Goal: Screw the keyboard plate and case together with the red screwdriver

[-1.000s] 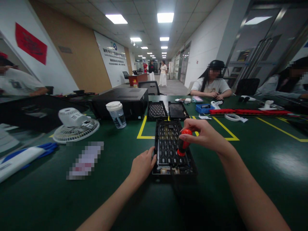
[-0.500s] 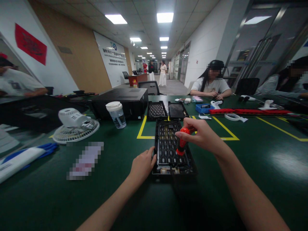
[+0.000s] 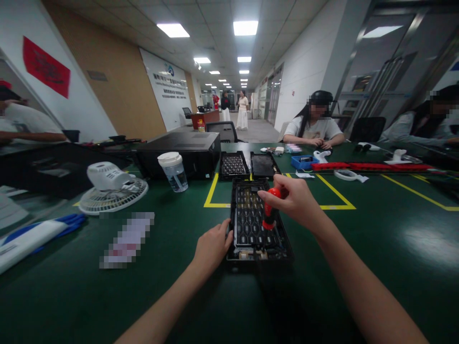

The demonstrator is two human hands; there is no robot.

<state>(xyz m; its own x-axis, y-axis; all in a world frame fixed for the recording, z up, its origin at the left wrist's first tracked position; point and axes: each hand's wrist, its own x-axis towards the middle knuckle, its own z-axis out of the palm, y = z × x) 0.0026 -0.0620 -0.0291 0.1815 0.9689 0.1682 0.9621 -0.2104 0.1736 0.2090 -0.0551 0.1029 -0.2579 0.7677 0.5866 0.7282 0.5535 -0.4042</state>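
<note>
A black rectangular device casing [image 3: 247, 222] with rows of rounded cells lies on the green table in front of me, its near end showing wires and small parts. My left hand [image 3: 214, 243] grips the casing's left edge. My right hand [image 3: 297, 198] is closed around the top of a red and black screwdriver [image 3: 269, 217], thumb and fingers on the handle. The screwdriver stands nearly upright over the right part of the casing, toward the near end. Its tip is too dark to make out, so I cannot tell what it touches.
Two more black casing halves [image 3: 234, 165] lie beyond, near yellow tape [image 3: 211, 191]. To the left stand a lidded plastic cup [image 3: 174, 172], a white fan [image 3: 113, 186] and a large black box [image 3: 179, 148]. A blue tray [image 3: 303, 162] lies right; people sit around the table.
The screwdriver has tilted slightly and shifted a little, and my right hand's grip on it has turned slightly. My left hand and the casing stay in place.
</note>
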